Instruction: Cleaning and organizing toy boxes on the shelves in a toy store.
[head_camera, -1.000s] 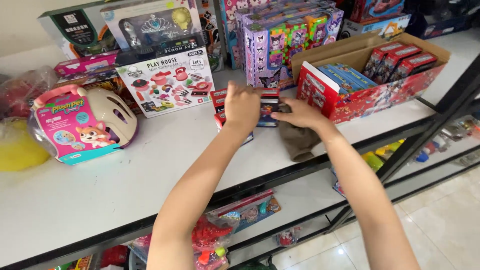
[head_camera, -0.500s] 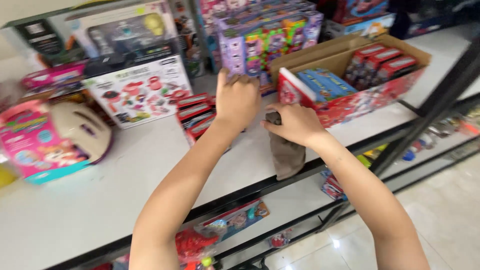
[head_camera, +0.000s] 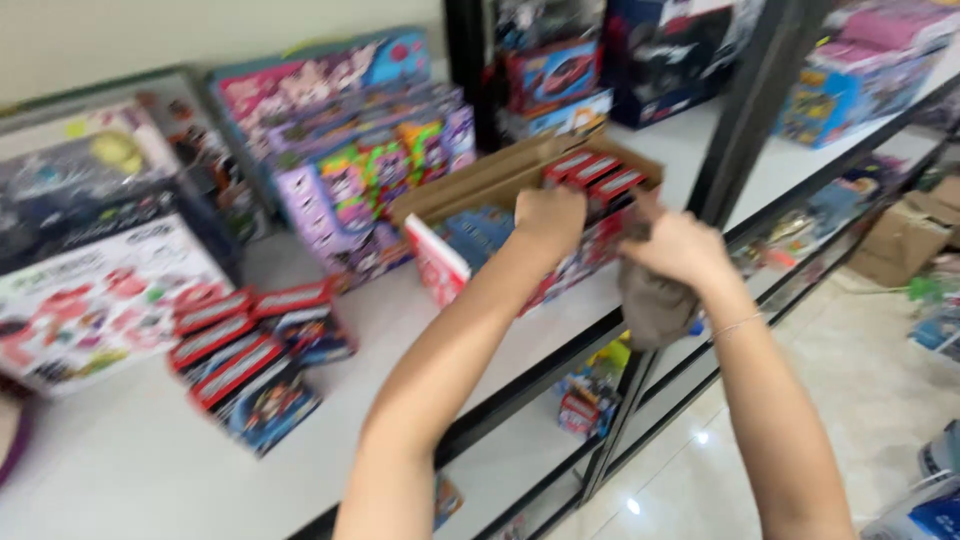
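Observation:
An open cardboard box stands on the white shelf, with red-topped toy packs standing in it. My left hand is closed over the box's front side, on one of the packs. My right hand is just right of it, gripping a grey-brown cloth that hangs down past the shelf edge. A few more red-and-blue toy packs lie flat on the shelf to the left. The view is motion-blurred.
Large toy boxes stand along the back: a white playset box at left, purple boxes in the middle, dark ones at right. A black shelf upright rises right of my hands. Lower shelves hold toys; tiled floor is at right.
Both hands have moved right from the flat toy packs to the cardboard box, the right still carrying the cloth. The camera has swung right with them.

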